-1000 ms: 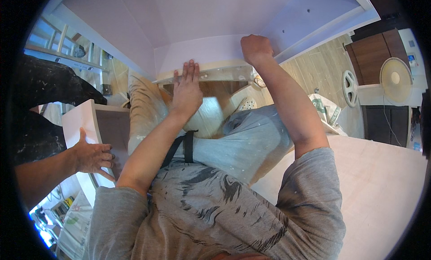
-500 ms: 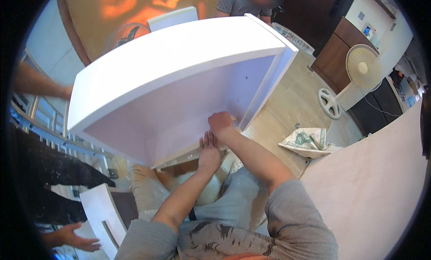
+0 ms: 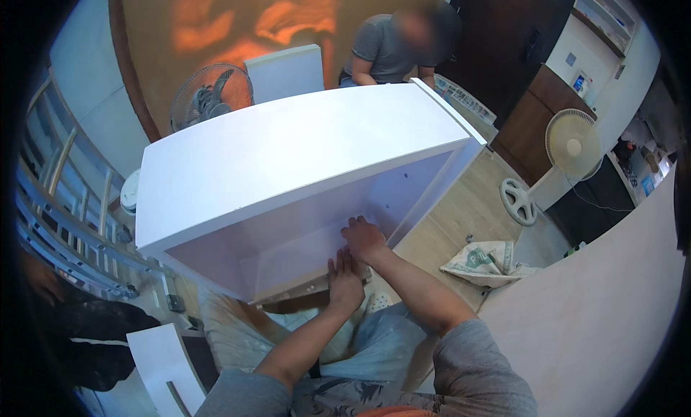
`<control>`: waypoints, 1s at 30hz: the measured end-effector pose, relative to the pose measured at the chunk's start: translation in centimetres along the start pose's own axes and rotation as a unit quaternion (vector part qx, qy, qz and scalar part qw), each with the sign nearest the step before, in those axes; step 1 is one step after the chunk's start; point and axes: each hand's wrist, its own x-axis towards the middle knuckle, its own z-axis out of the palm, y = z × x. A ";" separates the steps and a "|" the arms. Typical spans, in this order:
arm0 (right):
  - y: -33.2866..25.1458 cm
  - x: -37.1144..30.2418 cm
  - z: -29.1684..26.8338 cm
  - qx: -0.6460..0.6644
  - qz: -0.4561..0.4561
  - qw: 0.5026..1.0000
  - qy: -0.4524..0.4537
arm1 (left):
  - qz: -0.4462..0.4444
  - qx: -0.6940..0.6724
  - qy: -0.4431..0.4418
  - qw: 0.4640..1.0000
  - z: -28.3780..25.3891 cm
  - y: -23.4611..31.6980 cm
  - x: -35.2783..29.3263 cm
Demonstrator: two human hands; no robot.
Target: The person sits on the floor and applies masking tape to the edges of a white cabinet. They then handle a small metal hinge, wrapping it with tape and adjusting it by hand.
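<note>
A large white open-fronted cabinet box lies tilted in front of me, its opening facing me. My left hand presses flat against the cabinet's lower front edge, fingers together. My right hand rests just above it on the inside bottom panel near the right side wall, fingers curled over the edge. Whether either hand holds a small part is hidden.
A person in a grey shirt sits beyond the cabinet. Two standing fans flank it. A loose white panel leans behind, another panel lies lower left beside a person in dark clothes. A printed sack lies on the wooden floor.
My view has swung down from the cabinet's inside to its whole outside. Both hands slid down to the lower front edge and came together.
</note>
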 end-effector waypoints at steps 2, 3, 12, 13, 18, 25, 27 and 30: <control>-0.4 -0.5 0.3 -0.013 0.003 1.000 -0.003 | 0.002 -0.017 0.015 1.000 0.6 0.0 0.1; -0.4 0.0 0.1 -0.020 0.007 1.000 -0.002 | 0.002 -0.026 0.020 0.999 0.9 0.0 0.4; 3.3 -1.6 -3.4 0.056 0.076 0.994 -0.053 | -0.018 -0.021 -0.009 1.000 0.3 -1.1 0.6; 3.8 -2.0 -3.2 0.062 0.079 0.994 -0.054 | -0.006 -0.026 -0.010 1.000 0.1 -1.4 0.5; 3.7 -2.7 -2.4 0.105 0.055 0.992 -0.042 | 0.046 0.010 0.001 0.999 0.2 -3.1 -0.6; 3.4 -1.9 -2.4 0.121 0.068 0.988 -0.071 | 0.047 0.040 0.001 0.998 0.7 -3.4 -0.9; 3.4 -2.0 -2.2 0.105 0.059 0.991 -0.064 | 0.043 0.056 0.001 0.998 0.7 -3.1 -0.9; 2.9 -2.3 -2.4 0.108 0.060 0.992 -0.036 | 0.046 0.032 -0.004 0.998 0.1 -3.1 -0.9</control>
